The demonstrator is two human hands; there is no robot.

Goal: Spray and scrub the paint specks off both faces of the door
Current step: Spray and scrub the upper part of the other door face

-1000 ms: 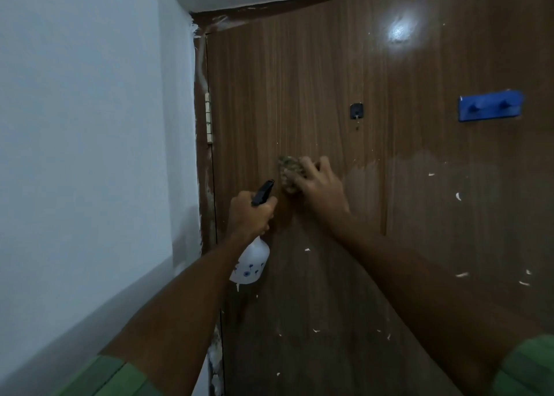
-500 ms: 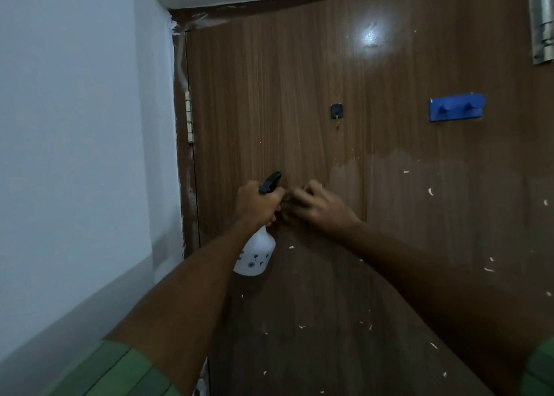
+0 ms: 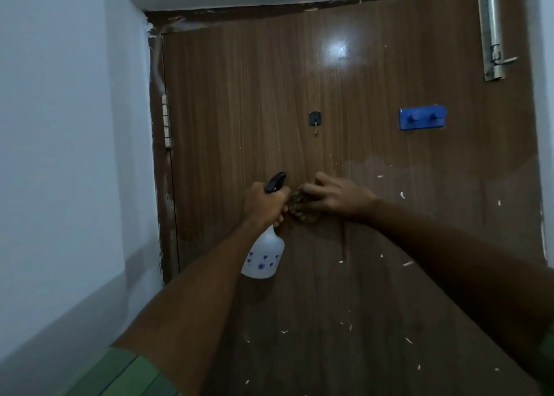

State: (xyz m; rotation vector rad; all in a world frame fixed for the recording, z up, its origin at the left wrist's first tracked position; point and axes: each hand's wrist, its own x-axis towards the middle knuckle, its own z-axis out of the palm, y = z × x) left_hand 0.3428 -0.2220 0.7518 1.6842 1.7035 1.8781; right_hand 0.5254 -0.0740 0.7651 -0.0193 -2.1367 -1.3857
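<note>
A brown wood-grain door (image 3: 245, 101) fills the view, dotted with white paint specks (image 3: 402, 195) mostly on its lower and right parts. My left hand (image 3: 263, 202) grips the neck of a white spray bottle (image 3: 263, 256) with blue flowers and a black trigger head, held just in front of the door. Right beside it, my right hand (image 3: 335, 197) presses a brownish scrub pad (image 3: 301, 208) against the door at mid height, fingers curled over it. The pad is partly hidden by my fingers.
A small black hook (image 3: 314, 118) and a blue double hook rack (image 3: 422, 118) are fixed to the door. A metal latch bolt (image 3: 493, 29) sits at the upper right. A white wall (image 3: 60, 125) runs along the left, next to the hinge (image 3: 165, 121).
My right hand with the pad has slid down and left, from beside the bottle's top to close against my left hand. The view has pulled back and shifted right, showing the latch.
</note>
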